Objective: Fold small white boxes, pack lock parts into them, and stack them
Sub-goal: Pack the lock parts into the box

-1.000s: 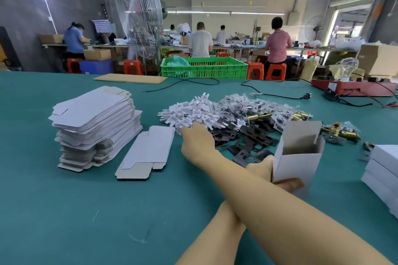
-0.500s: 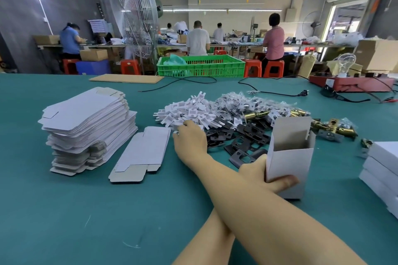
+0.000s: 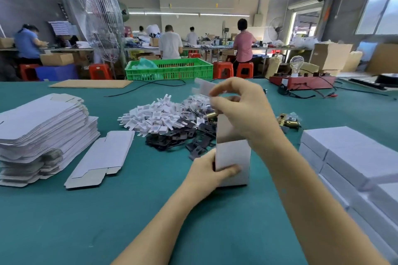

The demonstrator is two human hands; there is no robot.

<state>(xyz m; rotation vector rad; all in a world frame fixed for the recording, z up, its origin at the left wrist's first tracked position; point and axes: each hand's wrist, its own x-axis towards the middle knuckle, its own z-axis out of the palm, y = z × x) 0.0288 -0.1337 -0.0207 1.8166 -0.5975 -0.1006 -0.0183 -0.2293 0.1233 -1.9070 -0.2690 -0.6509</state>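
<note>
Above the open box (image 3: 233, 157), your right hand (image 3: 243, 112) pinches a blurred white part (image 3: 202, 87), while your left hand (image 3: 206, 170) grips the box upright on the table (image 3: 64, 221); you look mid-packing, so next lower the part straight into the mouth. Behind lies the parts pile (image 3: 170, 122), flat blanks (image 3: 43, 127) left, finished boxes (image 3: 349, 153) right; nothing blocks you.

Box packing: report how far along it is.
Done: closed white boxes stand stacked at the right. In hand: the left hand grips an upright open box while the right hand holds a small part above it. Left: a tall stack of flat blanks, one loose blank and the parts pile.
</note>
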